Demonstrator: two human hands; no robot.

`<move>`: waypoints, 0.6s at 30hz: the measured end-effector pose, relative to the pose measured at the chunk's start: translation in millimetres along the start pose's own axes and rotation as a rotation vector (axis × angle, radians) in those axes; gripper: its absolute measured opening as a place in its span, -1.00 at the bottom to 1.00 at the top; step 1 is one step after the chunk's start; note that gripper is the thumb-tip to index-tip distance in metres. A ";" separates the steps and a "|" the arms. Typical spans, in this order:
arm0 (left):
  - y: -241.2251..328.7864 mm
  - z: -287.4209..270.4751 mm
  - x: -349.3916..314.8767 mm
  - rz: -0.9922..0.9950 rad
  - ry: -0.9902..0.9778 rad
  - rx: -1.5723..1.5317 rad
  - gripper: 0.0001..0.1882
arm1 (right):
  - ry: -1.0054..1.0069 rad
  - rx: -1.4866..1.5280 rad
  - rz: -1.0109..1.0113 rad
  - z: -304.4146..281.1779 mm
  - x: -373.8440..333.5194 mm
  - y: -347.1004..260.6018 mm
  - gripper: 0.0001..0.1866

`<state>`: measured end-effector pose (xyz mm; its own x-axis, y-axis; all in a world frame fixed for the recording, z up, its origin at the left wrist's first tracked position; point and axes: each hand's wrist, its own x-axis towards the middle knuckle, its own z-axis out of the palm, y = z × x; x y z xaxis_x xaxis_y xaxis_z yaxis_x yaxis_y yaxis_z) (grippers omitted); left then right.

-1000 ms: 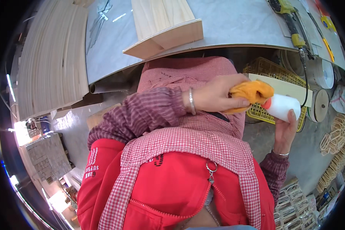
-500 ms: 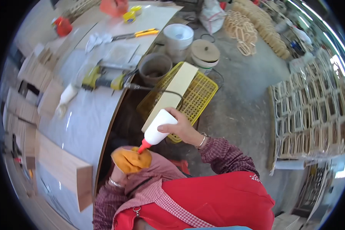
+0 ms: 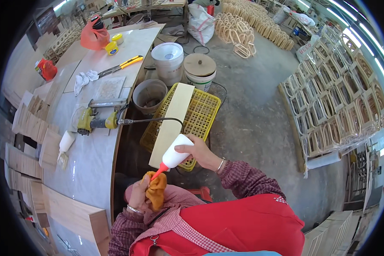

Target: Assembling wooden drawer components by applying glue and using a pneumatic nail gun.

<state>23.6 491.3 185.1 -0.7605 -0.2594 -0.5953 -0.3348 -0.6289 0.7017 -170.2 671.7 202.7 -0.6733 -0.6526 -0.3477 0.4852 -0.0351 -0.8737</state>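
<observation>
Tilted nozzle-down, a white squeeze bottle with a red tip is held by my right hand, its fingers wrapped round the bottle's body. My left hand is closed on an orange cloth, which bunches up and hangs down from the fingers. The red tip meets the top of the cloth beside my left thumb. Both hands are over my lap, near the red apron. Beyond the bottle, a long pale board lies across a yellow plastic crate.
On the table at left lie a yellow-green pneumatic nailer with its hose, a utility knife, another white bottle and a wooden box piece. Buckets stand behind the crate. Wrapped wooden frames are stacked at right.
The cloth, spread over my left hand before, is now bunched in its fingers around the red tip. The view has shifted, showing more of the far floor and table.
</observation>
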 end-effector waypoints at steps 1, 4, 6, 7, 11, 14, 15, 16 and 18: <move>1.9 4.8 -4.2 0.106 0.007 0.227 -0.71 | 0.009 -0.014 -0.004 -0.7 -1.8 -2.5 -0.62; 2.6 14.5 -18.8 0.435 0.054 0.887 -0.72 | 0.016 -0.070 -0.008 -1.0 -5.2 -10.1 -0.62; -5.6 7.0 -17.4 0.623 0.080 1.135 -0.72 | 0.006 -0.064 0.029 -2.8 -6.8 -6.2 -0.62; -11.9 2.1 -12.4 0.801 0.101 1.384 -0.72 | 0.006 -0.053 0.073 -6.1 -6.0 -1.2 -0.62; -17.5 0.8 -9.2 0.968 0.128 1.463 -0.71 | -0.007 -0.014 0.156 -9.6 -2.8 3.9 -0.61; -15.1 10.2 -15.0 0.343 0.018 0.246 -0.71 | -0.047 0.057 0.152 -7.3 -2.5 4.6 -0.59; -15.0 10.2 -15.0 0.344 0.016 0.243 -0.71 | -0.046 0.054 0.150 -5.5 -2.5 5.3 -0.59; -15.0 9.7 -14.7 0.407 0.050 0.352 -0.72 | -0.038 0.052 0.116 -3.2 -2.5 6.3 -0.58; -15.4 7.9 -12.8 0.532 0.118 0.569 -0.73 | -0.022 0.047 0.048 1.5 -2.8 8.2 -0.57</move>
<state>34.0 510.0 185.0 -0.8449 -0.5167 -0.1384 -0.2000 0.0651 0.9776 -163.5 672.1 197.0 -0.6366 -0.6706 -0.3807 0.5427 -0.0388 -0.8391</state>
